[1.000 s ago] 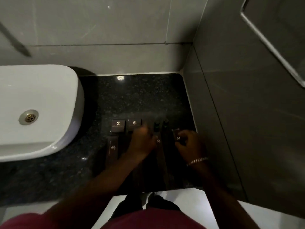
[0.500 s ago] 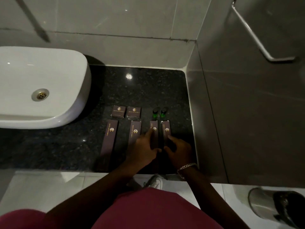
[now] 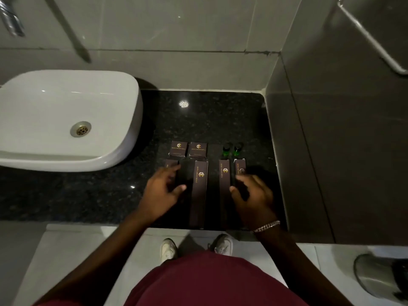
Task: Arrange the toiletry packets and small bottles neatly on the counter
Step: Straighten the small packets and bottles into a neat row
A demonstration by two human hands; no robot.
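On the counter (image 3: pixel 209 120), left hand (image 3: pixel 162 191) over leftmost packet (image 3: pixel 171 167), right hand (image 3: pixel 254 195) over rightmost packet (image 3: pixel 240 168)

You see a dim scene, lit from above: one small bright glare spot (image 3: pixel 183 104) sits on the dark speckled desk (image 3: pixel 99 195), and soft highlights lie on the white basin (image 3: pixel 66 120). The basin throws a dark shadow behind its right edge. Your left hand (image 3: pixel 162 191) is a little blurred at the fingers. Straight wall lines bend near the edges of the wide-angle view.
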